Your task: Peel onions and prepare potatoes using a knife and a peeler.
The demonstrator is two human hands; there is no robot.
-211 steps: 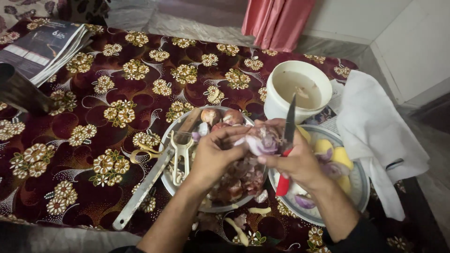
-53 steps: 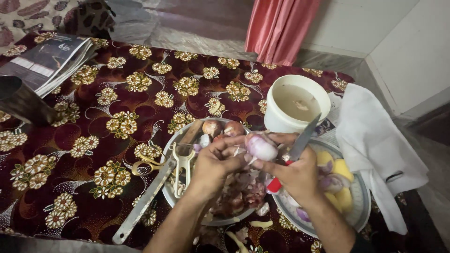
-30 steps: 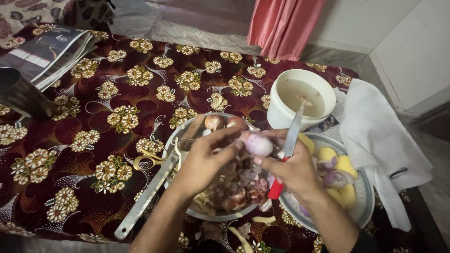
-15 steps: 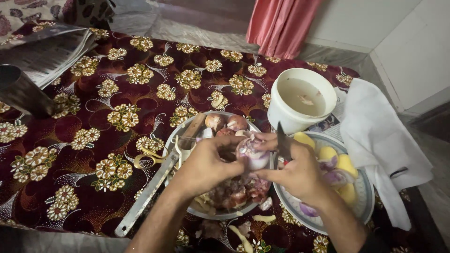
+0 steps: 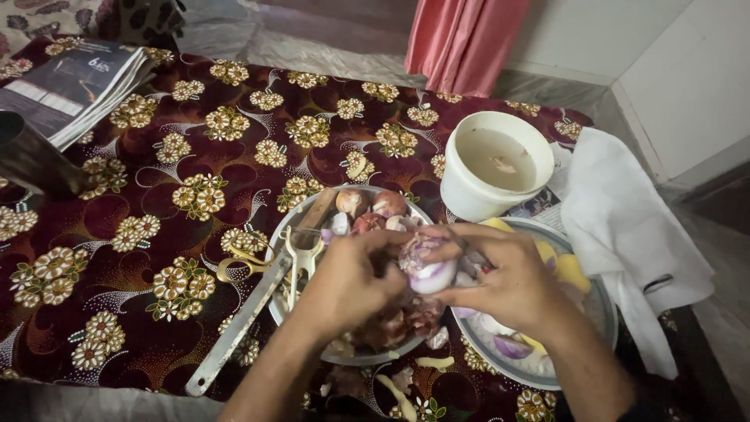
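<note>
A: Starting at the far left, a stack of newspapers (image 5: 74,82) is lying on the counter (image 5: 195,148), which is wearing a dark red flowered cloth, and a dark object (image 5: 27,160) below the papers is getting cut off by the frame edge, so I can't tell what it is.

B: Moving in, a long metal tool (image 5: 234,332) is leaning on the rim of the steel bowl (image 5: 275,301), with a pale peeler (image 5: 299,262) resting beside it. Gold scissor handles (image 5: 238,270) are peeking out underneath; their blades are hidden.

A: The bowl is holding a heap of onion peels (image 5: 402,316), half covered by the left hand (image 5: 348,281). Two unpeeled onions (image 5: 371,203) are sitting at the bowl's far edge.

B: That left grip is closing around the purple onion (image 5: 428,266), which is hanging above the bowl's right rim, between both hands.

A: The right hand (image 5: 508,281) is pinching the onion's top while its grip is also wrapping a knife (image 5: 471,256). Only a sliver of blade and a speck of red handle are showing.

B: Under that hand, a plate (image 5: 601,312) is carrying yellow peeled pieces (image 5: 574,270), mostly hidden. Behind it, a white tub (image 5: 469,195) of cloudy water is standing.

A: Far right, a white cloth (image 5: 625,227) is draping over the counter's edge.
</note>
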